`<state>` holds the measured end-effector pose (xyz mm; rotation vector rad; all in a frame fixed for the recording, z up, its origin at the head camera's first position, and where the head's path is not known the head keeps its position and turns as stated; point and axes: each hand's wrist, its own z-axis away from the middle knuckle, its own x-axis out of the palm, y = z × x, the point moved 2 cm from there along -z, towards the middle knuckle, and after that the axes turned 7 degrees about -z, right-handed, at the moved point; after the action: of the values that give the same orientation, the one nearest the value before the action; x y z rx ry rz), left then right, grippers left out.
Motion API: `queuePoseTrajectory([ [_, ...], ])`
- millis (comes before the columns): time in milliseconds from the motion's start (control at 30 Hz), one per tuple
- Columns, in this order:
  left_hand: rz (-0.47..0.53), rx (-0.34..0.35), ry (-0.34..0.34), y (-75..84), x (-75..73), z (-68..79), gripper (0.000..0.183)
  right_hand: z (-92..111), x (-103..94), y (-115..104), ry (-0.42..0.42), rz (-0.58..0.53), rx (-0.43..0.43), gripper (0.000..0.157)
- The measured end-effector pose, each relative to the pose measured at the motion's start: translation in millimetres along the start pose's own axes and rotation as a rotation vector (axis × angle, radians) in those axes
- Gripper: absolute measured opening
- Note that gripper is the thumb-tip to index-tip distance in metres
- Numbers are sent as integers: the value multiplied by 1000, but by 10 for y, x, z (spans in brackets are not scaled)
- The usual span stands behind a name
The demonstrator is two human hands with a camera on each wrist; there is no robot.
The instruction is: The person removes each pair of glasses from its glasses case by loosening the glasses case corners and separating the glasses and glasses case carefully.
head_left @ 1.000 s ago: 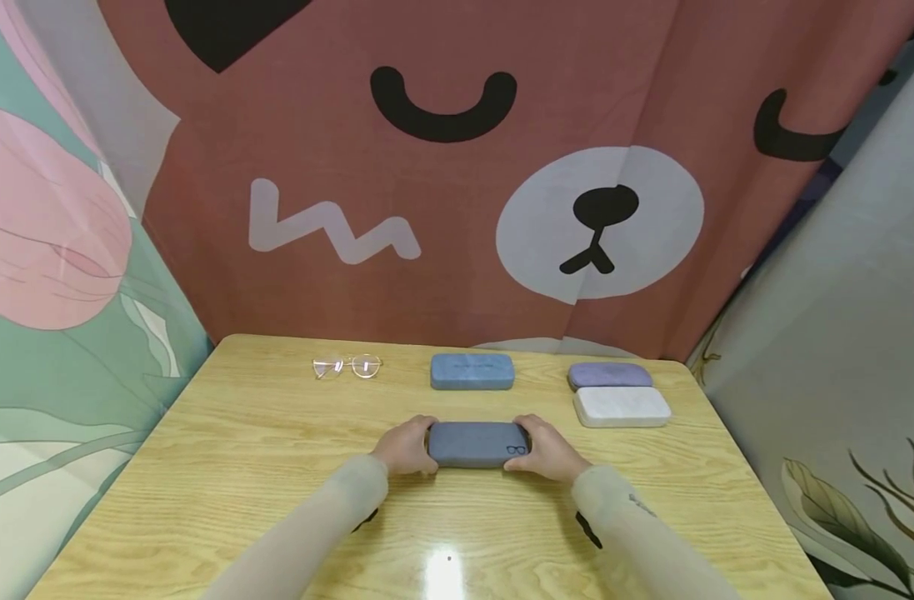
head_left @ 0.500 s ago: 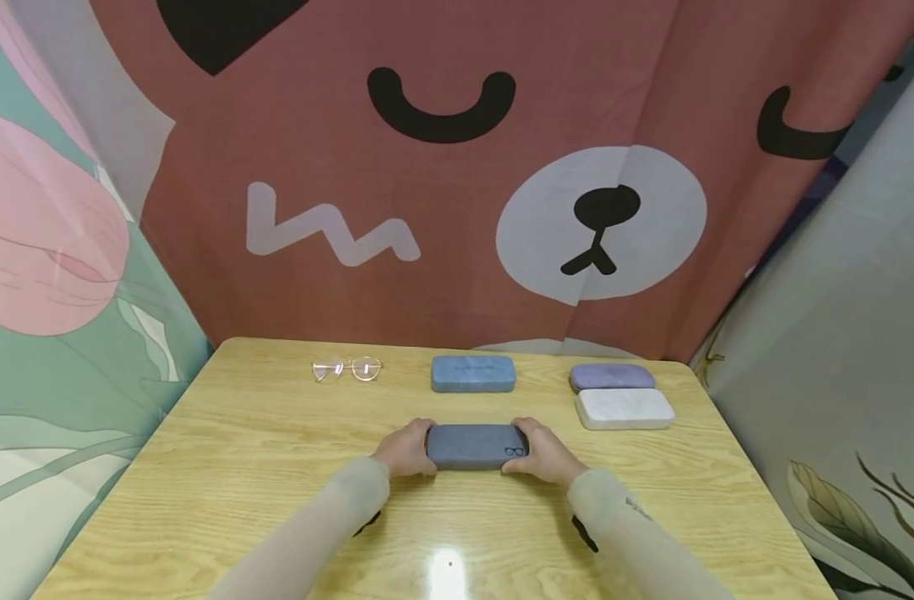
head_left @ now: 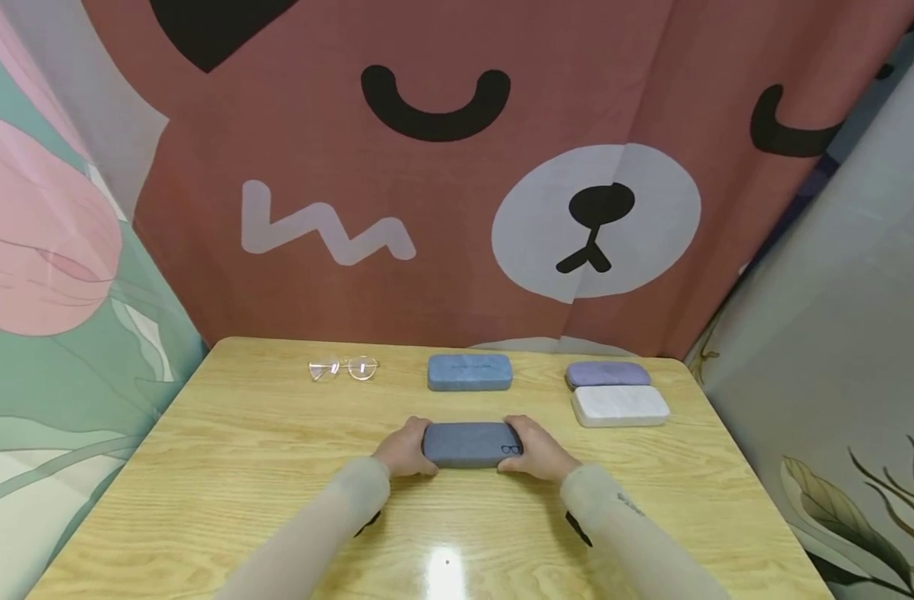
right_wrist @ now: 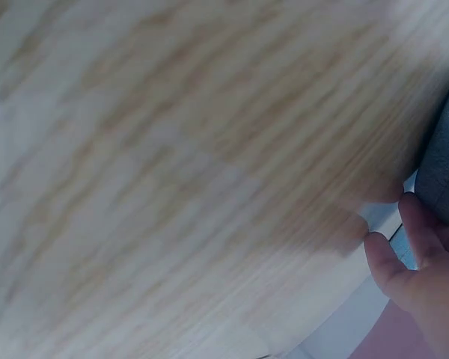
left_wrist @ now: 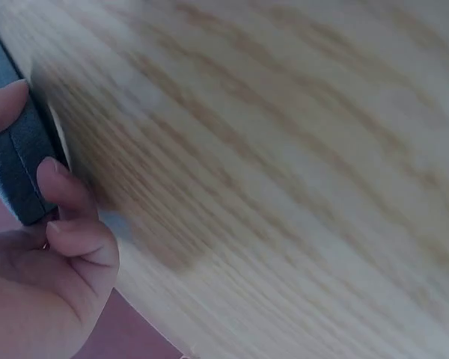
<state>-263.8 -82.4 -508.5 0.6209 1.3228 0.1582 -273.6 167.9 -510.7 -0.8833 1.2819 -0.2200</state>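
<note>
A dark grey glasses case (head_left: 467,444), with a small glasses outline at its right front corner, is at mid-table in the head view. My left hand (head_left: 404,448) grips its left end, and my right hand (head_left: 541,450) grips its right end. In the left wrist view, the thumb and fingers (left_wrist: 63,187) curl about the case's end, where a seam runs along its side. The case's corner (right_wrist: 443,176) also shows in the right wrist view, beside fingertips of the right hand. Its lid looks closed.
Behind the grey case lies a blue glasses case (head_left: 469,372). Thin-framed glasses (head_left: 344,368) rest at the back left of the wooden table (head_left: 202,483). A purple case (head_left: 609,373) and a white case (head_left: 620,407) lie together at the right. Patterned curtains (head_left: 314,300) enclose the table.
The grey case and my right hand have shifted very slightly left. Both hands keep their grip on its ends; the other objects stay in place.
</note>
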Motion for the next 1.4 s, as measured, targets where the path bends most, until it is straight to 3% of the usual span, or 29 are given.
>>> queuePoseTrajectory([
  [300, -14, 25, 54, -54, 43, -33, 70, -33, -18, -35, -32, 97, -61, 86],
  [567, -6, 8, 33, -43, 42, 17, 72, -31, -42, -96, -45, 93, -55, 79],
  [1033, 8, 6, 28, -56, 64, -3, 74, -111, -95, -49, -80, 69, 57, 76],
  [1400, 16, 23, 43, -80, 103, -42, 74, -170, -177, -34, -126, -10, 144, 76],
])
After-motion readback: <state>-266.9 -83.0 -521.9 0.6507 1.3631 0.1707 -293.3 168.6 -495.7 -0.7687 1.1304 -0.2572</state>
